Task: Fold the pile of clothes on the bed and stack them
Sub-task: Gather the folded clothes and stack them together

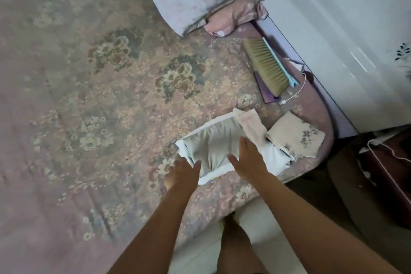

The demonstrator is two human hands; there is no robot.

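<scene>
Left hand (183, 172) and right hand (249, 158), fingers straight, lie flat on the folded grey-and-white cloth garment (213, 142); neither grip holds anything. Floral beige folded cloth (295, 134) just right of it.

No legible text, label, brand, number or sign appears in the head view. The only markings are decorative: a floral pattern on the bedspread (106, 87), a dark sprig motif on the folded cream cloth (298, 138), and a dark leaf motif on the white cabinet (347, 35). None forms readable characters.
</scene>
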